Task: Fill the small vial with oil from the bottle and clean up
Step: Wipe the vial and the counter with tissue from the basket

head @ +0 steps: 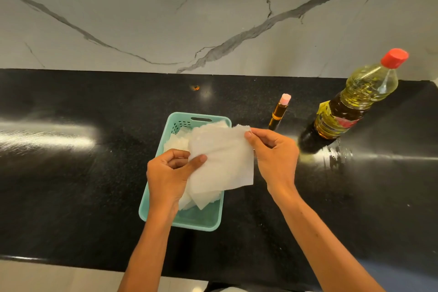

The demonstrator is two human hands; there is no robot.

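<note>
White paper tissue sheet (220, 161) pinched between left hand (169, 173) fingers and right hand (275, 156) fingers above teal plastic basket (201, 220), capped amber oil vial (278, 112) just beyond right fingers, red-capped oil bottle (350, 106) farther right on black bench (71, 185).

The tissue (220, 161) in my grip hides most of the basket (214, 219) floor and the stack beneath it. Right of the basket, the bottle (350, 106) label is too blurred to read. My forearms are cut off at the bottom edge.
</note>
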